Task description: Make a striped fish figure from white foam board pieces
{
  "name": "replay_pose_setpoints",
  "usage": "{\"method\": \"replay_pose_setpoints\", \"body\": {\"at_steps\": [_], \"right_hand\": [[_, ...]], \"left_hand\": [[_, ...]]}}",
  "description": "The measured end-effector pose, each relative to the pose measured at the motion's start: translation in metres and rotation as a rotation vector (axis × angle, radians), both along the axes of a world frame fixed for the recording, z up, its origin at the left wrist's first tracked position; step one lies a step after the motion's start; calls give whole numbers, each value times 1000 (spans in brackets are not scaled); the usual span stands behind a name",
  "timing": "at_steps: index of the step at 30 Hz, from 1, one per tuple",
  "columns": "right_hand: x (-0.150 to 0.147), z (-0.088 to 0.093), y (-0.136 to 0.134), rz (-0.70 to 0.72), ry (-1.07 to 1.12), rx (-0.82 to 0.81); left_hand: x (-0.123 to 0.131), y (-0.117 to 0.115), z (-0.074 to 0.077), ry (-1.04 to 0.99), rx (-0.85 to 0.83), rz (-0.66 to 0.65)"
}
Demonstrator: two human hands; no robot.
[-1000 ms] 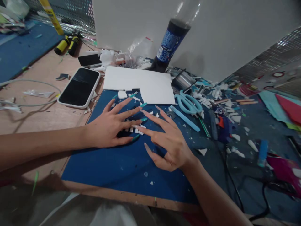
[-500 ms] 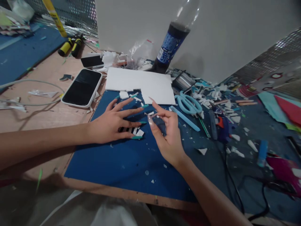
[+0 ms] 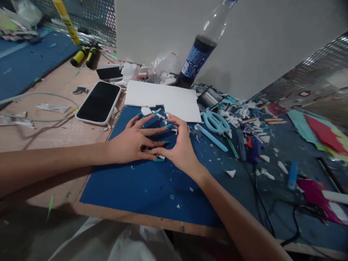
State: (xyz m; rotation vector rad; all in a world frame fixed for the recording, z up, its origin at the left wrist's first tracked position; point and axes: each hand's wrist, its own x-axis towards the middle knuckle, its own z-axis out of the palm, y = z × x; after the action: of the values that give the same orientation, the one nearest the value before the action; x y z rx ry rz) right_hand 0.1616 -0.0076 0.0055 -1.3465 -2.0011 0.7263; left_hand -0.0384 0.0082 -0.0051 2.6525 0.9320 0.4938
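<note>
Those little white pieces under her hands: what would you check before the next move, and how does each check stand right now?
1. Left hand flat over the small white pieces: ok.
2. Right hand at the same pieces, fingertips meeting the left: ok.
3. Pieces lying on the blue mat: ok.
4. Pieces lined up evenly: cannot tell, the hands hide them.
5. Scissors out of the hands' way: ok.
6. Mat free of loose scraps: not ok, white bits are scattered.
</note>
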Motion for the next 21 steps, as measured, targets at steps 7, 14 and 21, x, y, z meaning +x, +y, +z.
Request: {"method": "replay_pose_setpoints", "body": {"at_steps": [7, 14, 21], "right_hand": [[2, -1, 1, 35, -35, 8], [0, 2, 0, 43, -48, -15], [4, -1, 1, 82, 7, -43]], "left_hand": [[1, 3, 0, 5, -27, -10], [1, 3, -1, -29, -64, -7], [0, 4, 2, -20, -103, -1]]}}
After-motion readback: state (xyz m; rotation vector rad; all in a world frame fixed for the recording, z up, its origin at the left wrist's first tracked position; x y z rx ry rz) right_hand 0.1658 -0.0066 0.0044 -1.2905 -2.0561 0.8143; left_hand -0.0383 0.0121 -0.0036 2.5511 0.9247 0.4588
